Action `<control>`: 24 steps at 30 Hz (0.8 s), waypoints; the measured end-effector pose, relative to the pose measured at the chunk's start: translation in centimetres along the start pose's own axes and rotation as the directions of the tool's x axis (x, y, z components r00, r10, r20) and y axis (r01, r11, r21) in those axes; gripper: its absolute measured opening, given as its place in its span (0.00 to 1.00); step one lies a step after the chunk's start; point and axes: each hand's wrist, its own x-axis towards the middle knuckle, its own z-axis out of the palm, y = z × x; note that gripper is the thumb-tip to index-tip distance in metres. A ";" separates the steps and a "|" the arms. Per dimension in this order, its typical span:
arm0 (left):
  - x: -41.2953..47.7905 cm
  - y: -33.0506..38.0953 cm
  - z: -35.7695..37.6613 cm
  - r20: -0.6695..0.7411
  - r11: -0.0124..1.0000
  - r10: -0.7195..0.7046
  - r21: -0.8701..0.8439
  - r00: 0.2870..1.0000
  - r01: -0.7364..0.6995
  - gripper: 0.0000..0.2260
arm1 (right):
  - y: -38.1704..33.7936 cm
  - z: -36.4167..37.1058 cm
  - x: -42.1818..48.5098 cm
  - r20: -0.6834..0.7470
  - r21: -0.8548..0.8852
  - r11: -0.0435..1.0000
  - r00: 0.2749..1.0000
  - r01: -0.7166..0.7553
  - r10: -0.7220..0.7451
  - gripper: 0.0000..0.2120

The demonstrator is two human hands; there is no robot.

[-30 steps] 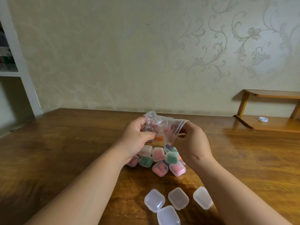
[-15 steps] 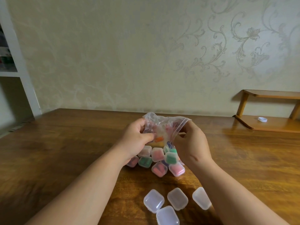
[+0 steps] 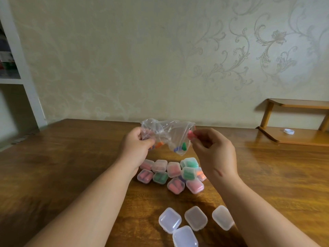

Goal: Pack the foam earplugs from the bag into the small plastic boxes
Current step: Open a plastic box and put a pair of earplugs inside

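Observation:
A clear plastic bag [image 3: 167,132] hangs above the wooden table, with orange, purple and green earplugs [image 3: 183,146] showing through it. My left hand [image 3: 137,148] grips the bag's left side. My right hand [image 3: 213,150] pinches a pink earplug [image 3: 190,135] at the bag's open right edge. Below the hands lies a cluster of closed small boxes [image 3: 173,172] holding pink, green and orange earplugs. Several clear boxes with nothing visible inside [image 3: 195,218] sit nearer to me.
The wooden table [image 3: 71,166] reaches back to a patterned wall. A low wooden shelf [image 3: 293,138] at the far right carries a small white cap [image 3: 288,131]. A white bookcase [image 3: 16,77] stands at the left edge.
My right hand has drawn out of the bag's mouth with a pink earplug between its fingertips. The bag has lifted and spread a little; the left hand keeps its hold.

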 end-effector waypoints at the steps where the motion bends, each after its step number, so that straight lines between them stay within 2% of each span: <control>1: 0.2 -0.2 -0.1 -0.034 1.000 -0.011 0.003 0.999 0.011 0.08 | 0.0 0.1 0.0 0.011 -0.006 1.000 1.000 -0.004 0.004 0.04; 6: 1.0 -1.6 -0.5 -0.171 0.987 -0.016 0.153 0.985 0.043 0.08 | 0.2 0.2 0.0 0.050 -0.039 0.999 0.998 -0.036 0.038 0.04; 12: 1.6 -2.9 -0.6 -0.241 0.946 -0.058 0.297 0.969 0.131 0.06 | 0.3 0.6 0.1 0.125 -0.096 0.993 0.989 -0.067 0.079 0.06; 17: 1.8 -3.1 -0.4 -0.235 0.893 -0.101 0.408 0.967 0.193 0.07 | 0.2 0.5 0.1 0.140 -0.095 0.992 0.986 -0.078 0.091 0.06; 20: 1.8 -2.9 -0.3 -0.238 0.859 -0.123 0.461 0.963 0.224 0.11 | 0.0 0.5 0.1 0.158 -0.096 0.992 0.983 -0.083 0.097 0.05; 22: 1.7 -2.8 -0.4 -0.238 0.878 -0.185 0.396 0.953 0.270 0.19 | -0.1 0.4 0.1 0.190 -0.078 0.991 0.975 -0.104 0.118 0.03; 24: 1.7 -2.6 -0.6 -0.275 0.888 -0.175 0.371 0.945 0.272 0.22 | -0.4 0.4 0.0 0.224 -0.007 0.988 0.963 -0.152 0.150 0.03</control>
